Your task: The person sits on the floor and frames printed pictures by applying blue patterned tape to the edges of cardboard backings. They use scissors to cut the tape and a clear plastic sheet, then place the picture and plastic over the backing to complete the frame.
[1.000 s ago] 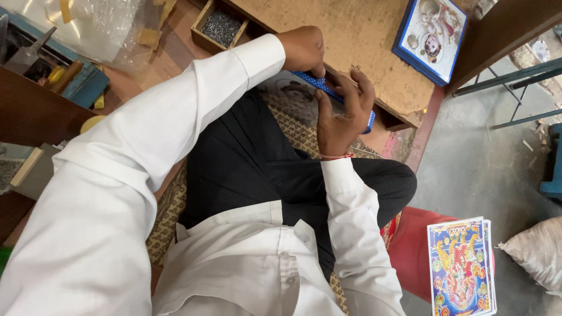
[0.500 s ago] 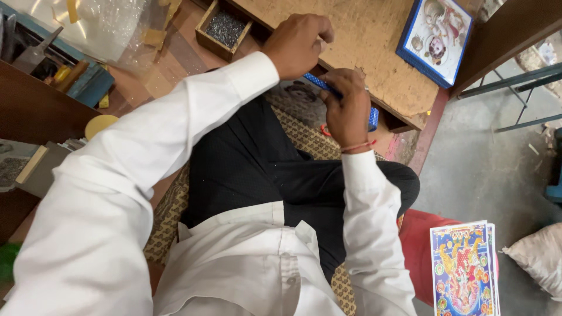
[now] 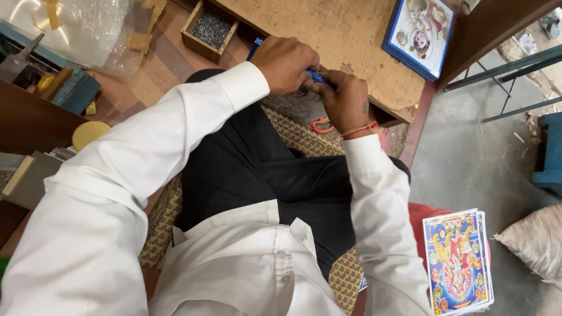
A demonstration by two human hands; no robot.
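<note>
I sit cross-legged in a white shirt and black trousers, looking down. Both hands meet at the near edge of a low brown work board. My left hand is closed over a thin blue patterned strip that pokes out to its left. My right hand, with a red thread on the wrist, pinches the same strip at its other end. The strip's middle is hidden under my fingers.
A blue-framed picture lies on the board's far right. A small wooden box of dark nails sits far left. Colourful prints are stacked on a red seat at right. A woven mat, tools and a sack surround me.
My left hand has come forward and closed over the blue strip. Both hands and the strip have shifted to the left along the board's edge.
</note>
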